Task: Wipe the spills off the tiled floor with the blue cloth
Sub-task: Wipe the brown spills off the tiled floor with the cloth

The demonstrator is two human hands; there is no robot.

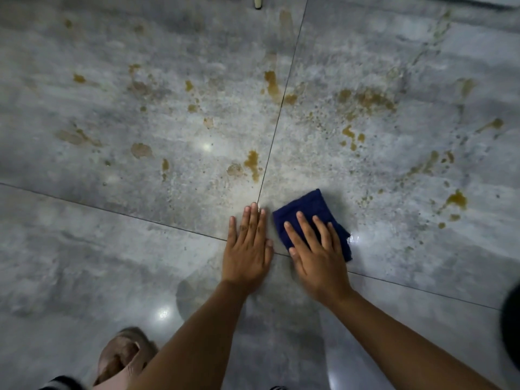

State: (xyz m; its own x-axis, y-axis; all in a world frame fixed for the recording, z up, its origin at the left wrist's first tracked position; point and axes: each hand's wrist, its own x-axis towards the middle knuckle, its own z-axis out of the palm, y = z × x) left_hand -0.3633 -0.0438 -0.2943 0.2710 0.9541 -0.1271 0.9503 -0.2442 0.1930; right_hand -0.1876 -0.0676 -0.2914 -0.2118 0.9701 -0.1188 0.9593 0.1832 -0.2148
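Observation:
A folded dark blue cloth (308, 209) lies flat on the grey tiled floor (112, 249), just right of a grout crossing. My right hand (316, 249) presses down on the cloth's near half, fingers spread. My left hand (247, 249) rests flat on the bare tile beside it, palm down, holding nothing. Brown spills dot the tiles beyond the cloth: one patch (252, 163) by the grout line, a larger smear (365, 99) at upper right, drops (455, 199) at the right, others (140, 88) at upper left.
A foot in a sandal (121, 356) is at the bottom left. A pale furniture leg (257, 1) stands at the top edge. A dark object (512, 325) intrudes at the right edge. Grout lines (281, 108) cross the floor.

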